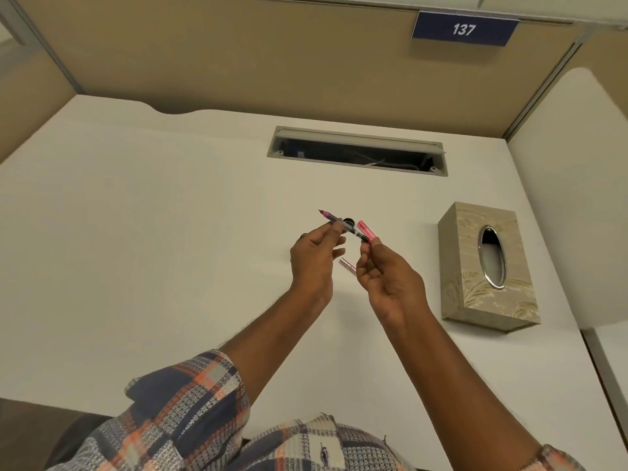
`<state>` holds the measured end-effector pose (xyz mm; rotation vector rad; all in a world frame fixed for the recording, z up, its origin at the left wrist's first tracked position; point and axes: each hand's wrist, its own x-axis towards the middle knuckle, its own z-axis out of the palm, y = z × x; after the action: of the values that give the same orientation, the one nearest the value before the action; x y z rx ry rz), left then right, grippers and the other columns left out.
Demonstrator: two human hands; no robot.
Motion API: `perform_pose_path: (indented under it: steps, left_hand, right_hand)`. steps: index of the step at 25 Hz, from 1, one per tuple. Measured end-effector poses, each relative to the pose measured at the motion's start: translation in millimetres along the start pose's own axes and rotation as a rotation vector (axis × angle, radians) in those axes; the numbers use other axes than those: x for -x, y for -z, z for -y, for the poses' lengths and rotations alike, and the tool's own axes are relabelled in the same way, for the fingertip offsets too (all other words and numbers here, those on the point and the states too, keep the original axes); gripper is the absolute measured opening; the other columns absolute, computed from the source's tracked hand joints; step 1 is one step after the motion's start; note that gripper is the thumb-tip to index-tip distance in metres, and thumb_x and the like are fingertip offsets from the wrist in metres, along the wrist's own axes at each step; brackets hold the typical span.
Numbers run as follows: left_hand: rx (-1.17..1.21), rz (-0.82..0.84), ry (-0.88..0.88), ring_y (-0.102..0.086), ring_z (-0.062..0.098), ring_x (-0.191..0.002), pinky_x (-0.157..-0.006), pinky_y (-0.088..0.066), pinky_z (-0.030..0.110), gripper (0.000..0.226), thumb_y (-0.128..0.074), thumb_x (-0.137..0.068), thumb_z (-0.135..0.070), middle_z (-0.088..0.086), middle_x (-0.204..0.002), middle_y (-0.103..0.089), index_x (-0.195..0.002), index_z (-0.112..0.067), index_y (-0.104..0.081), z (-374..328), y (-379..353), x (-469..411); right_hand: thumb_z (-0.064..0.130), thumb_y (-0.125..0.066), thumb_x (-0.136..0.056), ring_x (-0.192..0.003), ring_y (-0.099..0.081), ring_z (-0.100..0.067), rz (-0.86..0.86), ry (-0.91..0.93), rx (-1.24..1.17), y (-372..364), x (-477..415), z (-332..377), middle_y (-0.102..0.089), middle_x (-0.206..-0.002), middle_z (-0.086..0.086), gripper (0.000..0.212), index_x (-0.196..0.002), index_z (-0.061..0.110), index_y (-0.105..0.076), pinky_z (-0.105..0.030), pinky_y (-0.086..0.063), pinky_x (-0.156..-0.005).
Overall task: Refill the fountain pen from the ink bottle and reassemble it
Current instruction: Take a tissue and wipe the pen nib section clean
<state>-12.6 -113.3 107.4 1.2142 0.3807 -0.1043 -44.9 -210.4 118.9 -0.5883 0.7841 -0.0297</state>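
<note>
Left hand pinches the pen above mid-desk, nib pointing far-left; right hand grips the pink barrel at its tail. Reassembly looks underway; cap lies below, unfitted.

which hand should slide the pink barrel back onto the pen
Right, likely. The right hand already pinches the pink barrel at the pen's rear end, while the left hand steadies the nib section.
</note>
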Motion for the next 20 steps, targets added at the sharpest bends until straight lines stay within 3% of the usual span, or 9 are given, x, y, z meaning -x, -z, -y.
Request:
perform_pose_path:
  steps: [3, 7, 9, 12, 15, 17, 20]
  left_hand:
    - [0.05, 0.038, 0.009, -0.064, 0.018, -0.088, -0.074, -0.053, 0.028, 0.013, -0.061, -0.089, -0.015, -0.001, -0.091, -0.072, -0.085, -0.018, -0.074, -1, -5, 5]
    - [0.095, 0.042, 0.022, -0.063, 0.019, -0.091, -0.075, -0.052, 0.027, 0.013, -0.06, -0.089, -0.013, 0.0, -0.094, -0.072, -0.092, -0.012, -0.072, 3, -9, 2]
    - [0.108, 0.05, 0.028, -0.064, 0.019, -0.092, -0.072, -0.053, 0.025, 0.013, -0.059, -0.09, -0.013, 0.0, -0.091, -0.073, -0.091, -0.011, -0.072, 4, -11, 0]
    - [0.152, 0.08, 0.034, -0.062, 0.017, -0.087, -0.071, -0.052, 0.024, 0.018, -0.057, -0.09, -0.01, -0.005, -0.08, -0.075, -0.082, -0.012, -0.073, 5, -14, -1]
    - [0.147, 0.082, 0.031, -0.062, 0.016, -0.085, -0.073, -0.052, 0.024, 0.017, -0.056, -0.091, -0.009, -0.005, -0.078, -0.074, -0.083, -0.01, -0.072, 9, -11, -3]
    - [0.147, 0.073, 0.033, -0.062, 0.016, -0.084, -0.072, -0.053, 0.024, 0.015, -0.057, -0.091, -0.008, -0.003, -0.077, -0.074, -0.085, -0.008, -0.071, 12, -11, -5]
    - [0.149, 0.067, 0.042, -0.063, 0.014, -0.08, -0.069, -0.053, 0.023, 0.014, -0.057, -0.09, -0.007, -0.003, -0.076, -0.073, -0.085, -0.007, -0.07, 15, -13, -6]
  right_hand:
    - [0.0, -0.066, -0.086, -0.074, -0.068, -0.018, 0.014, -0.007, 0.006, 5, 2, 3, -0.069, -0.085, -0.016, 0.017, -0.102, -0.005, -0.064, -0.027, -0.056, -0.074]
    - [0.011, -0.072, -0.084, -0.073, -0.067, -0.016, -0.013, 0.066, 0.171, 11, 7, 5, -0.071, -0.085, -0.014, 0.019, -0.098, -0.001, -0.067, -0.025, -0.055, -0.069]
    - [0.02, -0.073, -0.084, -0.071, -0.066, -0.013, -0.132, 0.242, 0.312, 20, 3, 10, -0.072, -0.083, -0.008, 0.016, -0.09, 0.007, -0.068, -0.024, -0.053, -0.065]
    - [0.021, -0.068, -0.086, -0.073, -0.063, -0.011, -0.328, 0.698, 0.492, 42, -8, 50, -0.07, -0.085, -0.001, 0.005, -0.087, 0.016, -0.067, -0.026, -0.051, -0.067]
    - [0.019, -0.065, -0.086, -0.093, -0.06, -0.018, -0.472, 1.011, 0.969, 78, -30, 115, -0.067, -0.103, -0.002, 0.006, -0.089, 0.018, -0.071, -0.024, -0.045, -0.081]
    - [0.016, -0.066, -0.085, -0.119, -0.047, -0.028, -0.558, 0.972, 1.418, 102, -51, 152, -0.057, -0.125, -0.008, 0.009, -0.09, 0.018, -0.073, -0.038, -0.036, -0.096]
    - [0.013, -0.067, -0.085, -0.139, -0.022, -0.032, -0.48, 0.714, 1.836, 118, -81, 181, -0.032, -0.151, -0.01, 0.014, -0.093, 0.021, -0.075, -0.049, -0.02, -0.109]
